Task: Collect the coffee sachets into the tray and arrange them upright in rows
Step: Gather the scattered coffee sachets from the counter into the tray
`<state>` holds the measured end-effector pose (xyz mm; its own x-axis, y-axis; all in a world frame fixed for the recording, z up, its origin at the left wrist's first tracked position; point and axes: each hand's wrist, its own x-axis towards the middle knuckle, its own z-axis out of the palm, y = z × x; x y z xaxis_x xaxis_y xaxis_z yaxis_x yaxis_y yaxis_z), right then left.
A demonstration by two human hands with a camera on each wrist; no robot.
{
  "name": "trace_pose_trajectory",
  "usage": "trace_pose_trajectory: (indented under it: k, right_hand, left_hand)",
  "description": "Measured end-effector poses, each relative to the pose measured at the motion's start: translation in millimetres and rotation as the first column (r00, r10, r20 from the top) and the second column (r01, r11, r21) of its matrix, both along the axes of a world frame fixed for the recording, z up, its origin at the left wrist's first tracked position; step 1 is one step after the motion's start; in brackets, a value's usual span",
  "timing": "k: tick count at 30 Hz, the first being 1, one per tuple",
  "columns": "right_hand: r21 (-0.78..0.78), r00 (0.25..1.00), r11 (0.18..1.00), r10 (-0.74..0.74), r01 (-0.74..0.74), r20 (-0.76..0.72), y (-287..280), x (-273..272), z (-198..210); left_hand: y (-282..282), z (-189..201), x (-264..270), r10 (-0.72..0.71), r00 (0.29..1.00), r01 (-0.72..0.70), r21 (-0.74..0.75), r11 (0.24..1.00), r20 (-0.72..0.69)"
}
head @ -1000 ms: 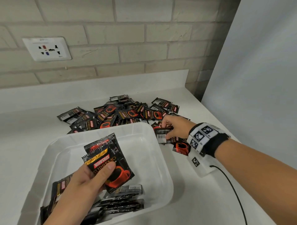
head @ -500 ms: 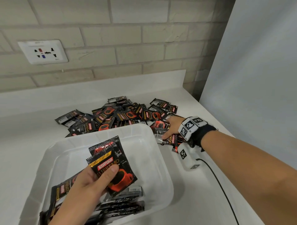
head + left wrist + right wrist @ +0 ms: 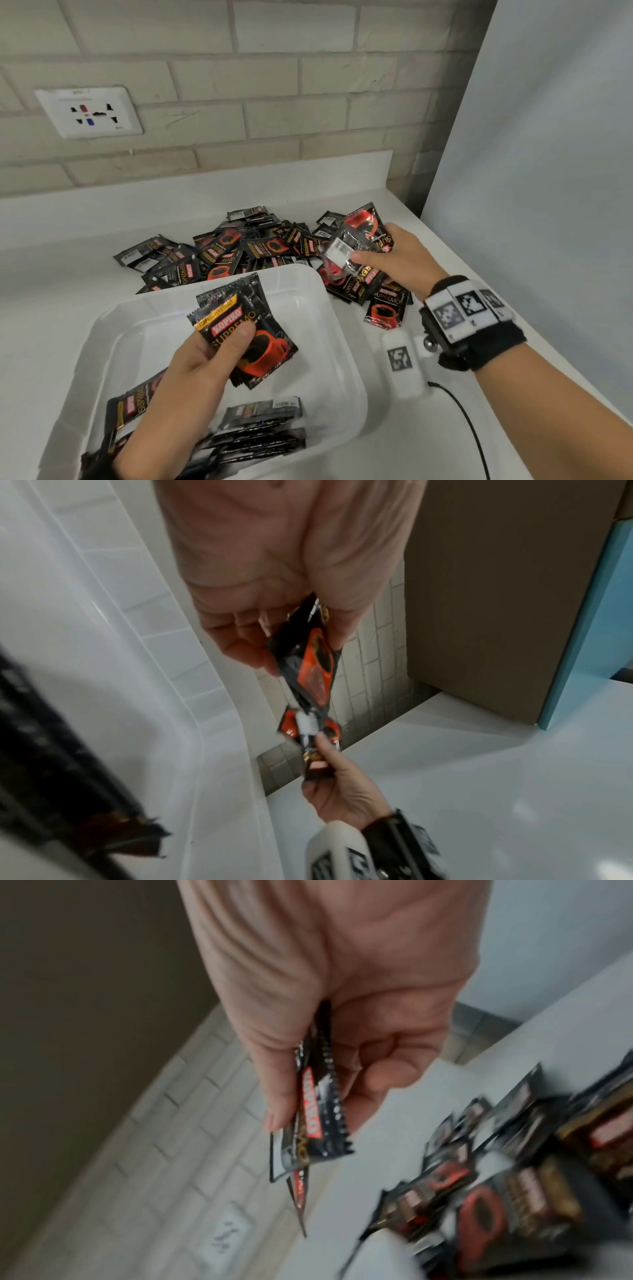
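The left hand [image 3: 191, 373] holds a small fanned stack of sachets [image 3: 246, 329] pinched between thumb and fingers above the white tray [image 3: 329, 342], where more sachets [image 3: 260, 428] lie along the near side. To the right, beyond the tray's far right corner, the right hand [image 3: 400, 260] grips a few picked-up sachets [image 3: 356, 240] over the loose pile [image 3: 219, 253] on the white counter [image 3: 68, 274].

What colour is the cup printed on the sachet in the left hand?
Red-orange, on a black sachet held by the left hand; clearest in the head view.
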<state>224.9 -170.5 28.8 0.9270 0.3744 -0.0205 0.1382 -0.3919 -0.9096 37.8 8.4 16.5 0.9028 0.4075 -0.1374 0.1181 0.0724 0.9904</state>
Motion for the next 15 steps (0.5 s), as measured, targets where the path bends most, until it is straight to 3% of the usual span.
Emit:
trace_pose_trajectory:
  k: [4,8,15]
  right_hand:
    - [0.248,0.987,0.957,0.16,-0.15,-0.022,12.2,-52.5,20.4]
    - [0.206,0.956,0.935,0.294,-0.29,0.013,36.8,-88.2,15.6]
    - [0.23,0.942,0.914,0.329,-0.334,0.059,50.1,-99.3,9.1]
  left_hand:
    - [-2.6,2.1,9.1,0.027,0.998,-0.024,-0.05,0.998,0.06]
    - [-10.1,2.3,14.3,0.011,0.996,0.005,-0.178,0.984,0.084]
    - [-1.7,4.1,7.9,0.063,0.993,-0.043,-0.182,0.982,0.104]
